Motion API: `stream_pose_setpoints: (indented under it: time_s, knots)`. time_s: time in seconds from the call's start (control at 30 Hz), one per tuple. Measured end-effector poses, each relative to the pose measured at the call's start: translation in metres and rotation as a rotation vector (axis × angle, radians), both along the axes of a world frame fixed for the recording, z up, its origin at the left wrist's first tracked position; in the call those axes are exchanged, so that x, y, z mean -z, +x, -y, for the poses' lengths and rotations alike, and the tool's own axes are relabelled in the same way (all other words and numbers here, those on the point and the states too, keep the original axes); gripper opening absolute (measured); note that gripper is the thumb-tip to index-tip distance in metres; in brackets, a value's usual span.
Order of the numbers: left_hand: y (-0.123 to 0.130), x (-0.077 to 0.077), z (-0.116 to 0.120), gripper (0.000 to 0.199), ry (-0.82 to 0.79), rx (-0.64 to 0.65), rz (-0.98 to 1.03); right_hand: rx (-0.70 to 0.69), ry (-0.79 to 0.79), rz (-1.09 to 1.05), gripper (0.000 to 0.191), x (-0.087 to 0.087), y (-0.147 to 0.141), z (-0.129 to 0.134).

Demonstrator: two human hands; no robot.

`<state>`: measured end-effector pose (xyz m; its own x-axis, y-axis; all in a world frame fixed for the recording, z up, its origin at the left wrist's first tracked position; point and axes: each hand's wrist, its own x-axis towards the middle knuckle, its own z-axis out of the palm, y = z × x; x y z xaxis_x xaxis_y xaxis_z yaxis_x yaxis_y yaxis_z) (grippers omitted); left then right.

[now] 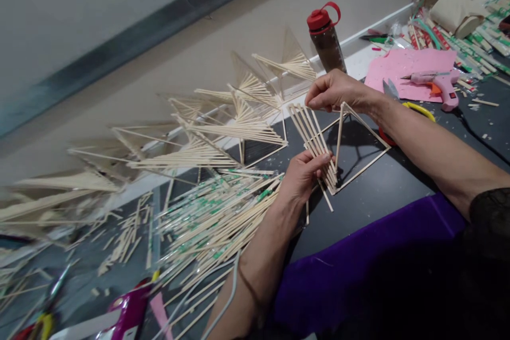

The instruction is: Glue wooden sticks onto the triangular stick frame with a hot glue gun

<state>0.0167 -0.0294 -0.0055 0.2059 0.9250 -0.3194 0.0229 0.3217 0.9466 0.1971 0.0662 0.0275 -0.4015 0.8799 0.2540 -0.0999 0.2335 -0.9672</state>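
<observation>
A frame of thin wooden sticks [362, 171] stands on the dark table, with a fan of sticks [309, 128] at its left side. My left hand [305, 172] is closed round the lower part of this fan, thumb on top. At the fan's upper end is my right hand [332, 90], its fingers pinched together; whatever lies between the fingertips is too small to make out. A peaked pair of sticks rises below my right wrist.
Stick models [247, 130] line the wall. Loose and wrapped sticks [223, 218] lie at left. A red-capped bottle [327, 45] stands behind my hands. At right are a pink glue gun [440, 85], pink sheet [418, 61] and scissors [418, 110]. Purple cloth [374, 244] covers the front edge.
</observation>
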Motion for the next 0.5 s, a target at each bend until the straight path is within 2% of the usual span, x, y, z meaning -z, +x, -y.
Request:
stream_pose_setpoints:
  time_s: [0.5]
  knots:
    - [0.0035,-0.0028,0.0011,0.030,0.017,-0.001,0.005,0.009,-0.081,0.028,0.012,-0.0060,-0.0001,0.0055]
